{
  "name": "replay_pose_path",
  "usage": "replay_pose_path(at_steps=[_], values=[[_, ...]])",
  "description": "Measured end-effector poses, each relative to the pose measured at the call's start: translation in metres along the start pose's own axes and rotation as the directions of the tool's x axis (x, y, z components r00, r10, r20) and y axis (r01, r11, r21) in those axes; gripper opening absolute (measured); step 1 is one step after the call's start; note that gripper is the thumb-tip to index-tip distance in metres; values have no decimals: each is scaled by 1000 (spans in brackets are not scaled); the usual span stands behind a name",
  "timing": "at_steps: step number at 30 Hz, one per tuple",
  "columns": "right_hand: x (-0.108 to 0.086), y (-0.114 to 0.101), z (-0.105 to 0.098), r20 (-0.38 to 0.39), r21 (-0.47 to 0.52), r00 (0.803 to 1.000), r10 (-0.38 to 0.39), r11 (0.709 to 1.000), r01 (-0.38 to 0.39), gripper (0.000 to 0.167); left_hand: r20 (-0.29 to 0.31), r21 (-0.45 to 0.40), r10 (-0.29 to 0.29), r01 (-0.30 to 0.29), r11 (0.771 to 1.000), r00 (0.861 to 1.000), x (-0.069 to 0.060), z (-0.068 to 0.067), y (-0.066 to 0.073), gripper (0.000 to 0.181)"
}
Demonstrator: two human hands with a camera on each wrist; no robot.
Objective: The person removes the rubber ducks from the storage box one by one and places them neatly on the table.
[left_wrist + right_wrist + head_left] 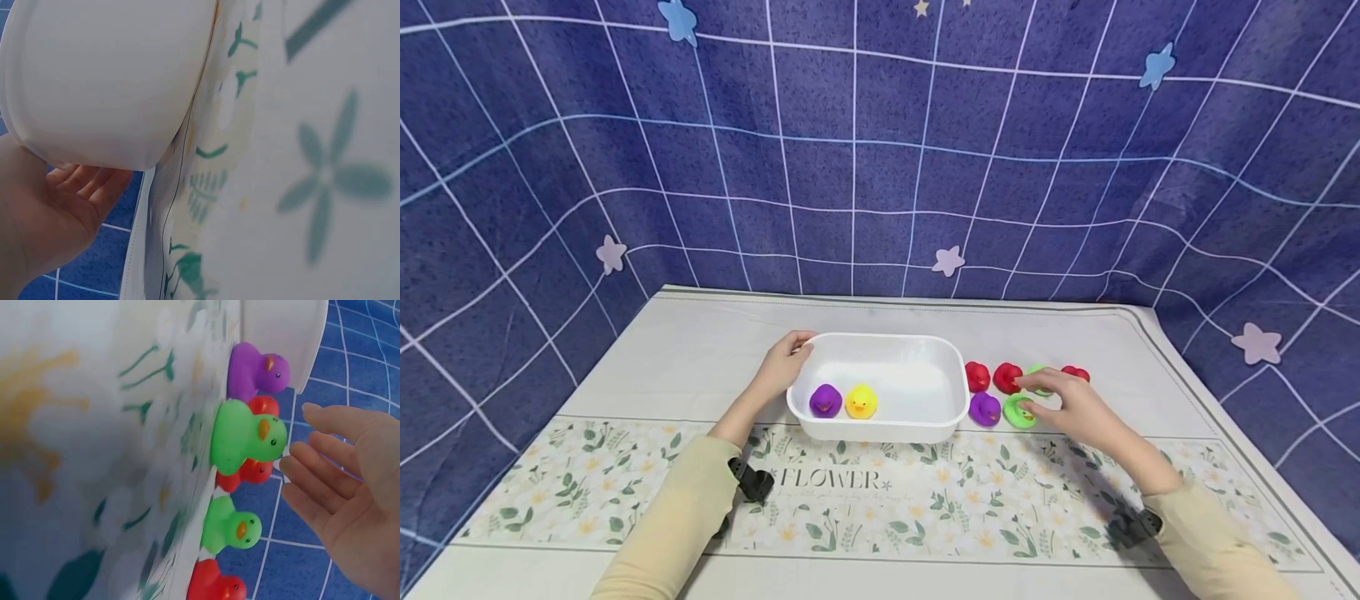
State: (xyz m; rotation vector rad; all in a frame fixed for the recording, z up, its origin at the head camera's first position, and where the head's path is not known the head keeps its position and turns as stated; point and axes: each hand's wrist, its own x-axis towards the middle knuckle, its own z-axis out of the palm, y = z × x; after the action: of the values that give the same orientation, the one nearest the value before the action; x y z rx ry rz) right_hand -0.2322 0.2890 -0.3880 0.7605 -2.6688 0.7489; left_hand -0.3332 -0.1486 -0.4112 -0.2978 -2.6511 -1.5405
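A white plastic tub (880, 430) holds a purple rubber duck (825, 401) and a yellow rubber duck (861, 402) side by side near its front wall. My left hand (781, 367) grips the tub's left end, its fingers along the outer wall (81, 125); the thumb is mostly hidden in the left wrist view. Just above a green rubber duck (1018, 413) hovers my right hand (1078, 410), fingers spread and holding nothing. In the right wrist view a gap shows between the fingertips (297, 464) and that green duck (240, 437).
Right of the tub sit another purple duck (984, 409), red ducks (977, 377) (1007, 378), a second green duck (1040, 382) partly behind my hand, and a farther red duck (1076, 372). A flower-printed cloth (880, 533) covers the table; a blue curtain (880, 192) hangs behind.
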Motion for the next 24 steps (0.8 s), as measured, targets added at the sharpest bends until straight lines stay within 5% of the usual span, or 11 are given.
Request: replay_pose_path(at_steps=[13, 24], values=[[17, -19, 7, -47, -3, 991, -124, 992, 124, 35, 0, 8, 10, -10, 1000, 1000, -1, -1, 1, 34], [28, -34, 13, -14, 51, 992, -129, 990, 129, 32, -4, 8, 12, -12, 1000, 1000, -2, -1, 3, 34]])
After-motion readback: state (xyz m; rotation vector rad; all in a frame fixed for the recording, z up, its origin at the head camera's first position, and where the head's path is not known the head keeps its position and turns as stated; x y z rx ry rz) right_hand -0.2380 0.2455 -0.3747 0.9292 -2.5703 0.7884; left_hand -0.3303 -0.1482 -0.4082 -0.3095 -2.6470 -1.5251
